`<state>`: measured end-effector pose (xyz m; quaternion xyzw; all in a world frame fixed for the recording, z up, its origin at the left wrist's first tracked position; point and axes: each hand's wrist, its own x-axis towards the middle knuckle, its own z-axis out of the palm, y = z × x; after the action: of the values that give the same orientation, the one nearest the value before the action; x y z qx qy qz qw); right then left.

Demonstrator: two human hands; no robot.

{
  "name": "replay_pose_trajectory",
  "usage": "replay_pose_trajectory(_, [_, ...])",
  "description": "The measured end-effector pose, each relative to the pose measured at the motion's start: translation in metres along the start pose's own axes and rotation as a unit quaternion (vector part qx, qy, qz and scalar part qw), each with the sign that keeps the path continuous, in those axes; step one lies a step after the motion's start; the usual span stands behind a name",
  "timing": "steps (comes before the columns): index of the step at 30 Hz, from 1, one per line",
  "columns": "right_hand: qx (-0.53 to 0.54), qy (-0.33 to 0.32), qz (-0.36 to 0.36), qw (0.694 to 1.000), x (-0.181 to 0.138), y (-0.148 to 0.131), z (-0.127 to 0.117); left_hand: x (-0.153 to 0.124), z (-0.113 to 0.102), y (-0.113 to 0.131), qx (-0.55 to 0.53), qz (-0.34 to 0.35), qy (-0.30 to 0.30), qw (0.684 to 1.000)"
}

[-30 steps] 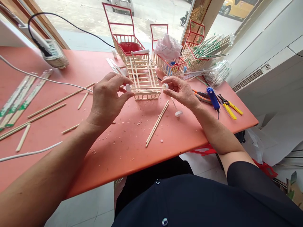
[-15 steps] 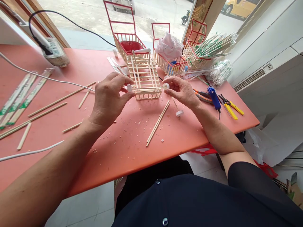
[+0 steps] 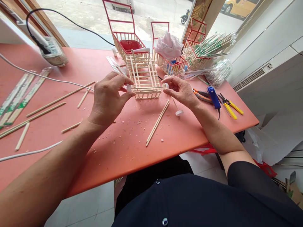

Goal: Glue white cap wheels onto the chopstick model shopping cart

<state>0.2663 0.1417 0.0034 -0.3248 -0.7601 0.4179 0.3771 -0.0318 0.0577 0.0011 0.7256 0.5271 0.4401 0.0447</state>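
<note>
Between my hands stands a small cart-like frame (image 3: 143, 75) of pale wooden sticks, its slatted side facing up. My left hand (image 3: 111, 94) pinches a white bottle cap (image 3: 129, 87) at the frame's near left corner. At the near right corner, my right hand (image 3: 181, 90) holds another white bottle cap (image 3: 165, 85) between thumb and fingers, its hollow side partly visible. A thin stick runs across the frame between the two caps. Near my right wrist, a third white cap (image 3: 179, 113) with a stick in it lies on the table.
Loose chopsticks (image 3: 157, 123) and wood crumbs lie on the orange table (image 3: 123, 157). Behind are red-trimmed stick carts (image 3: 129, 34), one holding wrapped chopsticks (image 3: 213, 47). Pliers (image 3: 201, 96), a blue-handled corded tool (image 3: 213, 98) and yellow-handled cutters (image 3: 230, 107) lie right. A power strip (image 3: 54, 53) sits left.
Both hands keep their pinch on the caps at the frame's corners. The whole view has shifted very slightly; nothing else visibly moves.
</note>
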Motion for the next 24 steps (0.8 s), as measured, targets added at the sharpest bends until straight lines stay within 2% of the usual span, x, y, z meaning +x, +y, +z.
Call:
replay_pose_trajectory(12, [0.000,-0.001,0.001,1.000,0.0019,0.0049,0.0001,-0.0009,-0.0010,0.0002,0.010,-0.003,0.003,1.000])
replay_pose_trajectory(20, [-0.005,-0.019,0.019,1.000,-0.0003,-0.0013,-0.0019,-0.0013,-0.0026,-0.0009,0.045,0.014,-0.024,0.999])
replay_pose_trajectory(24, [-0.024,-0.013,0.005,1.000,-0.0004,0.0004,-0.0089,-0.0006,-0.0042,-0.0029,0.034,0.008,-0.026,0.999])
